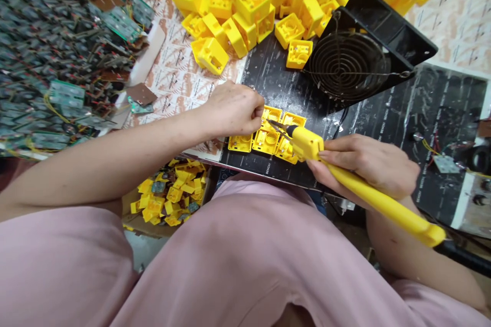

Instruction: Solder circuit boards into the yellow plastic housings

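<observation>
My right hand (pixel 368 166) is wrapped round the handle of a yellow soldering iron (pixel 307 141), whose dark cable trails off to the right. Its tip points left, over a cluster of small yellow plastic housings (pixel 266 140) standing open side up in two rows. At the upper left of this cluster is my left hand (pixel 238 112), closed with the fingers curled in. Whatever those fingers pinch, if anything, is hidden. Small metal parts show inside the housings.
Behind the cluster stands a black fan (pixel 345 64). A big heap of yellow housings (pixel 245 5) covers the back. Wired circuit boards (pixel 69 94) pile up at left. Below the table edge, a cardboard box (pixel 151 230) holds more yellow pieces; a loose board (pixel 445 163) lies right.
</observation>
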The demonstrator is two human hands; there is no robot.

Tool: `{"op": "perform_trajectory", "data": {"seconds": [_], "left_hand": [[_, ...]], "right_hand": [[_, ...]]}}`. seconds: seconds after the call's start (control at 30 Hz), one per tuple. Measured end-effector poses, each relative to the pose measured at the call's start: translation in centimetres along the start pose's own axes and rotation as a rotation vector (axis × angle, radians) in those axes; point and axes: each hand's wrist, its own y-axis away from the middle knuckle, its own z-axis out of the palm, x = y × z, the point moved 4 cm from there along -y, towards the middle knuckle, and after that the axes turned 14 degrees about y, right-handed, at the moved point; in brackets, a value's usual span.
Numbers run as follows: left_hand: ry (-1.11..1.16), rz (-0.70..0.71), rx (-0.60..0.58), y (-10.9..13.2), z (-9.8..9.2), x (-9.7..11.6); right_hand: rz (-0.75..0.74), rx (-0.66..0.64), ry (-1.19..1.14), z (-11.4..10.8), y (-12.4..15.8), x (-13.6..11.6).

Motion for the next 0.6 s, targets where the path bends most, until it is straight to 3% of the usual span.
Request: {"op": "perform_trajectory", "data": {"seconds": [0.07, 0.1, 0.23, 0.33, 0.43, 0.53, 0.6], "left_hand": [[-0.012, 0.0, 0.006, 0.0, 0.0, -0.1], [-0.015, 0.011, 0.013, -0.1, 0.1, -0.1], [-0.011, 0.033, 0.007, -0.2, 0.5, -0.1], [0.021, 0.05, 0.004, 0.2, 0.3, -0.1], [0.245, 0.106, 0.224, 1.8, -1.7, -1.2], [0.438, 0.038, 0.495, 4.1, -3.7, -4.1], [0.415, -0.006, 0.503, 4.9, -3.6, -5.9]], "right_hand": [[-0.161, 0.063, 0.036, 0.0, -0.1, -0.4], [-0.162, 0.069, 0.068, 0.0, -0.1, -0.4], [-0.051, 0.004, 0.039, 0.5, 0.4, 0.0], [0.111, 0.151, 0.023, 0.1, 1.8, 0.4], [0.255, 0.277, 0.071, -0.1, 3.4, 0.8], [0.295, 0.27, 0.062, 0.1, 4.4, 1.2], [0.345, 0.266, 0.062, 0.1, 4.8, 1.6]]}}
